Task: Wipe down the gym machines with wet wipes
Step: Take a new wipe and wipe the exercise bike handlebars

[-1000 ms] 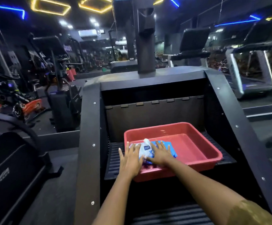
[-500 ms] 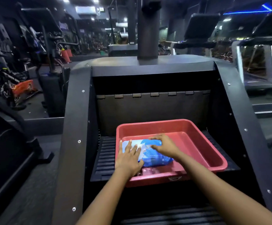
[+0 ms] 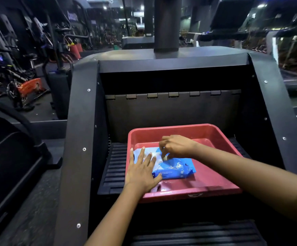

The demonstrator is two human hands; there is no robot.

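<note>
A red plastic tray (image 3: 220,189) sits on a ribbed step of a black stair-climber machine (image 3: 83,121). Inside it lies a blue pack of wet wipes (image 3: 177,170). My left hand (image 3: 141,172) lies flat with straight fingers on the pack's left end, pressing it down. My right hand (image 3: 177,147) hovers over the pack's top, fingers curled down and pinching at the white opening flap. Whether a wipe is between the fingertips is hidden.
The machine's black side rails (image 3: 275,107) flank the tray, and a thick column (image 3: 167,23) rises behind. Exercise bikes (image 3: 25,86) stand at the left, treadmills (image 3: 289,50) at the right. Another ribbed step (image 3: 197,235) lies below the tray.
My right hand has lifted off the pack's surface and curled its fingers at the flap. The left hand stays flat on the pack. The camera has tilted down.
</note>
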